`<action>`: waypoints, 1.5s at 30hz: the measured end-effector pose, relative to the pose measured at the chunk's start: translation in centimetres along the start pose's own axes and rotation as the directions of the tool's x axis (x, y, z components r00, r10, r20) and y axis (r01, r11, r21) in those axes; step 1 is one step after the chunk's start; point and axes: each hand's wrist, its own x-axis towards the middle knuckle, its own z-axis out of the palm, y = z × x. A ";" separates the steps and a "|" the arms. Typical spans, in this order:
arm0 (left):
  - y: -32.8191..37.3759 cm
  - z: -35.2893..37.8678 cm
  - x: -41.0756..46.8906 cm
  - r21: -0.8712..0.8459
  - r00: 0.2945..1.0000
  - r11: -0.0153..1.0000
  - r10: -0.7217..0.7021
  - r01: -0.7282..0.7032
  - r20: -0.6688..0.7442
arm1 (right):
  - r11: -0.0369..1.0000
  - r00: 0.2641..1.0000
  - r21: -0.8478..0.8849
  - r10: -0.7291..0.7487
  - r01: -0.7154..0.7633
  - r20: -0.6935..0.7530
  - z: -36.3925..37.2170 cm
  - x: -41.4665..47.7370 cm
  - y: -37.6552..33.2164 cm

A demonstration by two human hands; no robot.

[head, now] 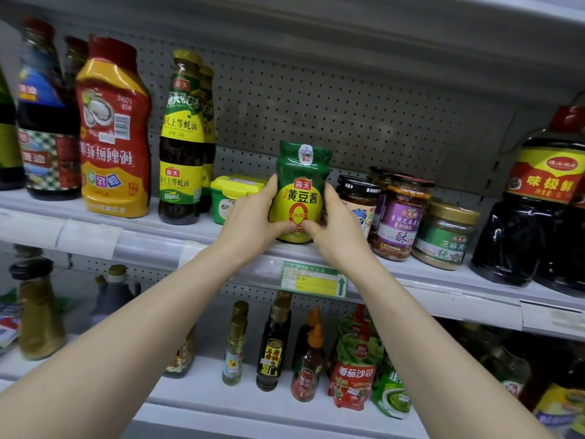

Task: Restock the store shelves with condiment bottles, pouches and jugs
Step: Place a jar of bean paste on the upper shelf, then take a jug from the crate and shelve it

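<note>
left hand (253,220) — grips jar (300,172), thumb in front | right hand (337,229) — same, mirrored | both arms outstretched

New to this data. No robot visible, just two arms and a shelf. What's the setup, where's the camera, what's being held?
There is no machine here: a person stocks a store shelf with bare hands. The single picture comes from a wide-angle camera worn on their head, looking forward and down, so both forearms reach in from the bottom edge. The left hand and right hand grip a green-and-yellow jar from either side, thumbs on its label. It is upright at the front of the upper shelf; whether it already rests there I cannot tell. A yellow-lidded tub stands on its left and a black-lidded jar on its right, with tall sauce bottles further left and a dark jug far right. The lower shelf holds small bottles and a red pouch.
</note>
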 end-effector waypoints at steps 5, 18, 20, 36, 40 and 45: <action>-0.2 -0.1 0.2 -0.017 0.998 1.000 -0.010 0.011 0.070 | 1.000 1.000 -0.024 -0.001 0.001 -0.006 0.1 -0.1 0.0; 1.7 -0.6 -1.6 -0.105 0.986 0.994 -0.004 -0.013 -0.168 | 0.993 0.999 0.106 -0.046 0.044 0.018 -2.1 -2.3 0.7; 2.9 -0.5 -2.6 -0.123 0.981 0.992 0.011 -0.035 -0.191 | 0.993 0.996 0.087 -0.085 0.084 0.007 -3.1 -3.2 1.0; 21.5 13.1 -12.3 -0.322 0.991 0.941 0.129 -0.108 0.043 | 0.999 0.995 0.030 0.041 -0.039 -0.094 -20.0 -17.7 15.6; 27.9 18.2 -15.6 -0.350 0.980 0.930 0.163 -0.113 0.116 | 0.993 0.985 0.011 0.118 -0.117 -0.130 -25.7 -23.1 21.0; 36.0 25.3 -21.0 -0.403 0.949 0.907 0.228 -0.125 0.217 | 0.974 0.959 -0.060 0.202 -0.217 -0.198 -32.9 -31.4 27.6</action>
